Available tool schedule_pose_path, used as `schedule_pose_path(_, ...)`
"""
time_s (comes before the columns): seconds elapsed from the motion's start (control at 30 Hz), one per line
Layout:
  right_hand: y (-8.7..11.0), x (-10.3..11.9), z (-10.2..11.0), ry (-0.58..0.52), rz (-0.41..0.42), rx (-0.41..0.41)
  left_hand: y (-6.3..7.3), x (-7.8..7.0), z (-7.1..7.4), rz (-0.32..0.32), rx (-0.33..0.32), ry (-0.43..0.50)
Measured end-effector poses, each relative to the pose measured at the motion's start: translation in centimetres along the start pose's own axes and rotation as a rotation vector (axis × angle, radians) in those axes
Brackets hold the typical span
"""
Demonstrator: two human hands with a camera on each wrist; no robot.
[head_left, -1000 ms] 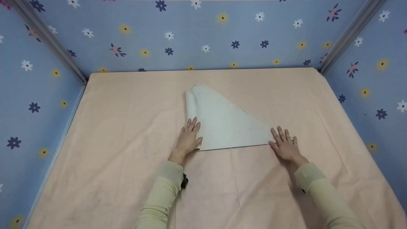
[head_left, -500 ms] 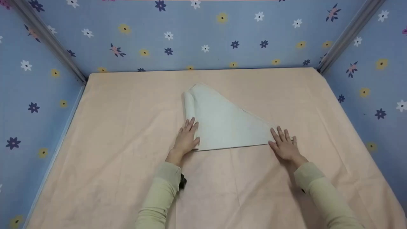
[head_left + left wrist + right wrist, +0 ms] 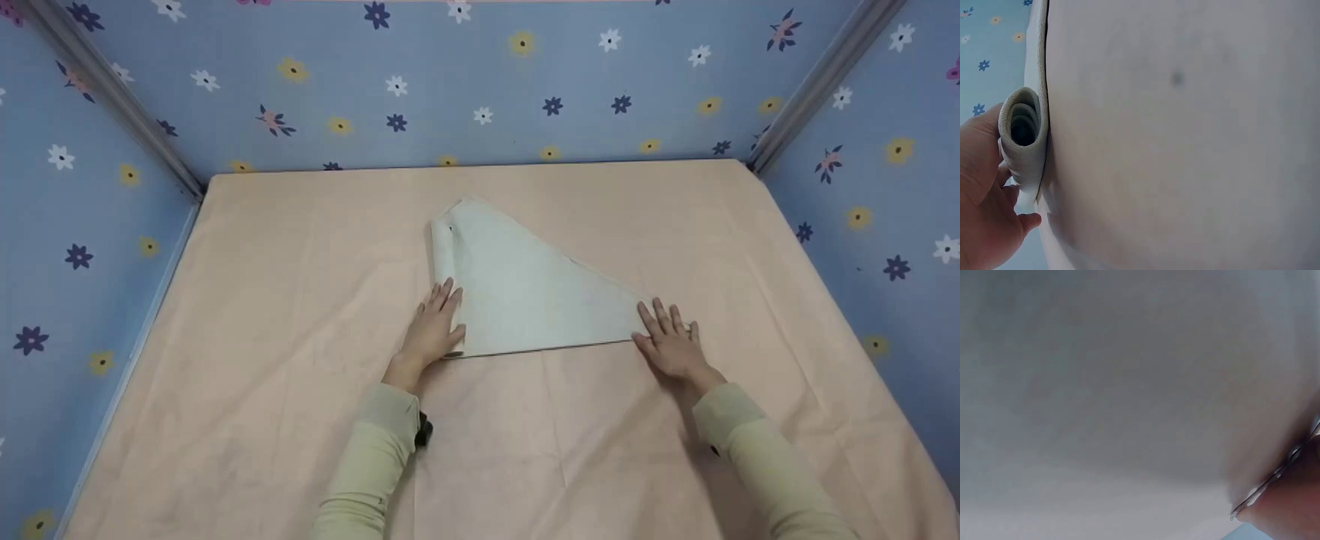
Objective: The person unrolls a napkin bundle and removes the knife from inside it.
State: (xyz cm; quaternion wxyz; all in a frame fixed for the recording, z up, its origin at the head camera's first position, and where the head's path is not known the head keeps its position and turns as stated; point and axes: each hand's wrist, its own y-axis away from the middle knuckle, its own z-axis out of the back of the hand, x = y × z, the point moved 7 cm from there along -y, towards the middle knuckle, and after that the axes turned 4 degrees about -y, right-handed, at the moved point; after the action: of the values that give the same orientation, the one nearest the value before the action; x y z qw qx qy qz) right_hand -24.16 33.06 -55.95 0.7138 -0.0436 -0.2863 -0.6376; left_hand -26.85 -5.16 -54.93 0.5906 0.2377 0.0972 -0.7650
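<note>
A pale grey-green cloth (image 3: 532,296) lies folded into a triangle on the peach table cover (image 3: 262,315). Its left edge is curled into a narrow roll (image 3: 441,247). My left hand (image 3: 433,326) rests on the near end of that roll with fingers straight. In the left wrist view the roll's open end (image 3: 1023,132) shows as a spiral beside my palm (image 3: 982,197), against the flat cloth (image 3: 1185,140). My right hand (image 3: 670,341) lies flat, fingers spread, on the cloth's right corner. The right wrist view is filled by cloth (image 3: 1129,382), with a bit of my hand (image 3: 1292,503) at the lower right.
Blue flowered walls (image 3: 450,82) enclose the table on the left, back and right. Metal posts stand in the back left corner (image 3: 112,97) and the back right corner (image 3: 817,82). The peach cover shows light creases.
My left hand has slid a little to the left, and the cloth's left edge has curled into a thicker roll. The right hand has stayed on the right corner.
</note>
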Motion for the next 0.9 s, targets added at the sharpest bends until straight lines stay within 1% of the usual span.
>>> schedule_pose_path(0.23,0.1,-0.1,0.0,-0.008,0.009,-0.004,0.2,0.2,0.2,0.0,-0.001,0.017)
schedule_pose_path(0.53,0.0,-0.1,0.0,-0.005,-0.005,0.021,0.3,0.6,0.5,0.023,0.011,0.024)
schedule_pose_path(0.77,0.0,0.0,0.0,0.006,-0.011,0.022,0.3,1.2,0.7,0.032,0.039,0.03)
schedule_pose_path(0.9,0.0,0.0,0.0,0.007,-0.009,0.018,0.5,1.4,0.8,0.026,0.043,0.038)
